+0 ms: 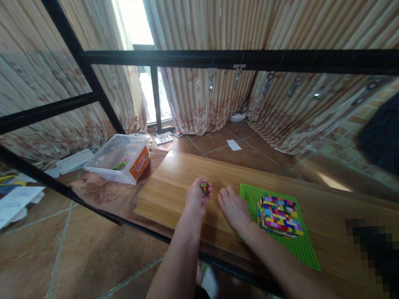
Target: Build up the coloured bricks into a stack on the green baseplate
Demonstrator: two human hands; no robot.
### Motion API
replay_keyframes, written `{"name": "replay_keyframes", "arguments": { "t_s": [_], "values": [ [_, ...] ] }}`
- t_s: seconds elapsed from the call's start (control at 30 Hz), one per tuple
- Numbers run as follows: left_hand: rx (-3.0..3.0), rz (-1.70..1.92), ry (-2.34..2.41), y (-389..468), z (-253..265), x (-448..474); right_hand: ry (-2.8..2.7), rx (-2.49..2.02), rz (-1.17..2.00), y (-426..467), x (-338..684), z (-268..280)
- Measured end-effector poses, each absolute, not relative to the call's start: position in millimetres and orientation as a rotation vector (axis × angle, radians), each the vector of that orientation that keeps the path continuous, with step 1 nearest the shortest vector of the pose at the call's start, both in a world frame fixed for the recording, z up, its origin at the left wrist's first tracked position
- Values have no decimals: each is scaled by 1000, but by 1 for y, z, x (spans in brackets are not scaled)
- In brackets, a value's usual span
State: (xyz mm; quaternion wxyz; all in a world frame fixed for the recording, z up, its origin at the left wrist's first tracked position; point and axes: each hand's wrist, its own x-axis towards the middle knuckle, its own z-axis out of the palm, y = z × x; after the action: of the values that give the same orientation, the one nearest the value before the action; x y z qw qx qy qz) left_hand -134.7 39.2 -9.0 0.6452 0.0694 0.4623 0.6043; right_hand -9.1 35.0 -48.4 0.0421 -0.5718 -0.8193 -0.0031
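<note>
While your left hand (196, 199) cups small bricks (203, 186), likely light, stiff, best pinched by opposite sides, your right hand (234, 206) curls, contents unclear.

the bricks (279, 214) look plastic, the tabletop (167, 183) smooth wood.

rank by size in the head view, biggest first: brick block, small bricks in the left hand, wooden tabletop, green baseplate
1. wooden tabletop
2. green baseplate
3. brick block
4. small bricks in the left hand, partly covered
</note>
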Motion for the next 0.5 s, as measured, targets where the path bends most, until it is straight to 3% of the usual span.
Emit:
{"name": "replay_keyframes", "arguments": {
  "t_s": [0.2, 0.5],
  "values": [
    [177, 1401, 1080, 38, -11, -125, -2471, -1870, -51, 34, -15, -48],
    [187, 1494, 1078, 36, -12, -120, -2550, -1710, -30, 35, -9, -53]
  ]
}}
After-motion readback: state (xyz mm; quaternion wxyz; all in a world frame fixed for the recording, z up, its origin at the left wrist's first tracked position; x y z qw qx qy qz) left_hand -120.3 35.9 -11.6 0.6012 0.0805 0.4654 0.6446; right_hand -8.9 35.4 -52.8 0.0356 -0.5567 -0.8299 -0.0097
